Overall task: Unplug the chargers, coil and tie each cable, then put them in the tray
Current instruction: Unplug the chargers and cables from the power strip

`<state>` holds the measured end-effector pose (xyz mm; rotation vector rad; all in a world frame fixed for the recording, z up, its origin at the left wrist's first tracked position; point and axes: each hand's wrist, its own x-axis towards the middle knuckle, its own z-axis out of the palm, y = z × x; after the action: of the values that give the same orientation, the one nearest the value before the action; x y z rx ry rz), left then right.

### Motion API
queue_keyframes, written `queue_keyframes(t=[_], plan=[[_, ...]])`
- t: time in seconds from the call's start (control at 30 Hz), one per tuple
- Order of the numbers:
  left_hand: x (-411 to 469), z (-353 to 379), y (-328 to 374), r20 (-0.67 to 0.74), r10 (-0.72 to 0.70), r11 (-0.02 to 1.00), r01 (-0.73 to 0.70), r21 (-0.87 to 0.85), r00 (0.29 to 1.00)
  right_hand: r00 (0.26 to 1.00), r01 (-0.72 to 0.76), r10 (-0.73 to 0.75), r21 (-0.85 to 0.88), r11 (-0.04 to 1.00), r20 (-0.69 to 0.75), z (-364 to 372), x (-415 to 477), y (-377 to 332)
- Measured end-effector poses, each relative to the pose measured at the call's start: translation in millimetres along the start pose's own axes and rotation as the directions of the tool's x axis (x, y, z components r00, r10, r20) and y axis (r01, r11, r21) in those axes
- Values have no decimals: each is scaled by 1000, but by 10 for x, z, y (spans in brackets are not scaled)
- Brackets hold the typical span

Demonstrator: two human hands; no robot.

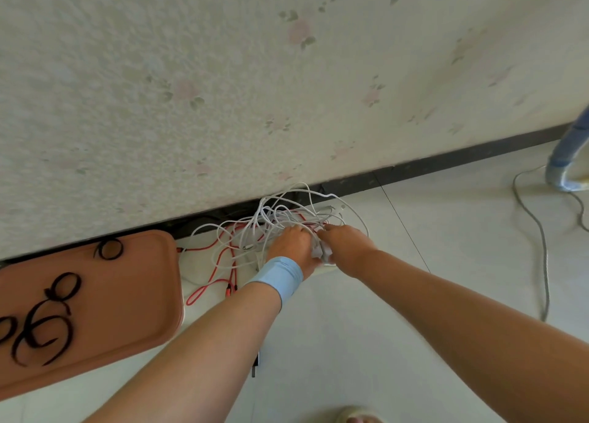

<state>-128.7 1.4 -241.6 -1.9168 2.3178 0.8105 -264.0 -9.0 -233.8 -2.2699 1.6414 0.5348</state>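
A tangle of white cables [280,214] and a red cable [220,257] lies on the floor against the wall, over a white power strip [325,268]. My left hand [291,245], with a light blue wristband, and my right hand [345,244] meet over the strip, both with fingers curled on a white charger [322,250] between them. Whether the charger still sits in the strip is hidden by the hands. The brown tray [134,295] lies to the left with several black tie loops [47,324] on it.
The flowered wall with a dark baseboard [446,161] runs just behind the cables. A grey cord [541,250] snakes over the tiles at right, near a blue-and-white object [567,158]. A slipper toe [360,416] shows at the bottom edge.
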Motion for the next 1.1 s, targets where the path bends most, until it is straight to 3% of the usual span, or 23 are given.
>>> queue_keyframes(t=[0.13, 0.3, 0.47, 0.53, 0.67, 0.9, 0.97, 1.03, 1.1], plan=[[-10, -52, 52, 122, -49, 998, 52, -29, 991, 999, -14, 16, -41, 999, 33, -3, 20, -36], [-74, 58, -1, 79, -109, 991, 115, -74, 991, 998, -47, 49, -50, 998, 43, -32, 48, -37], [-90, -197, 40, 21, 55, 998, -55, -11, 998, 998, -54, 55, -37, 998, 28, -62, -54, -21], [-88, -400, 35, 59, 110, 993, -112, 22, 992, 998, -42, 43, -18, 999, 47, -66, -70, -8], [-167, -591, -110, 56, 74, 997, -73, -26, 996, 998, -38, 37, 21, 999, 43, -53, -86, -25], [-335, -595, -369, 20, 32, 998, -31, -48, 999, 968, -202, 168, -181, 962, -187, -164, -266, -372], [-391, -617, -432, 18, 3, 996, -2, -84, 1000, 972, -132, 107, -109, 985, -209, -259, -260, -486], [-455, -644, -503, 32, -5, 989, 10, -145, 999, 985, -13, 39, 153, 988, -165, -352, -268, -624], [-514, -682, -599, 34, -17, 975, 25, -221, 999, 997, 30, 2, 403, 915, -79, -411, -296, -777]])
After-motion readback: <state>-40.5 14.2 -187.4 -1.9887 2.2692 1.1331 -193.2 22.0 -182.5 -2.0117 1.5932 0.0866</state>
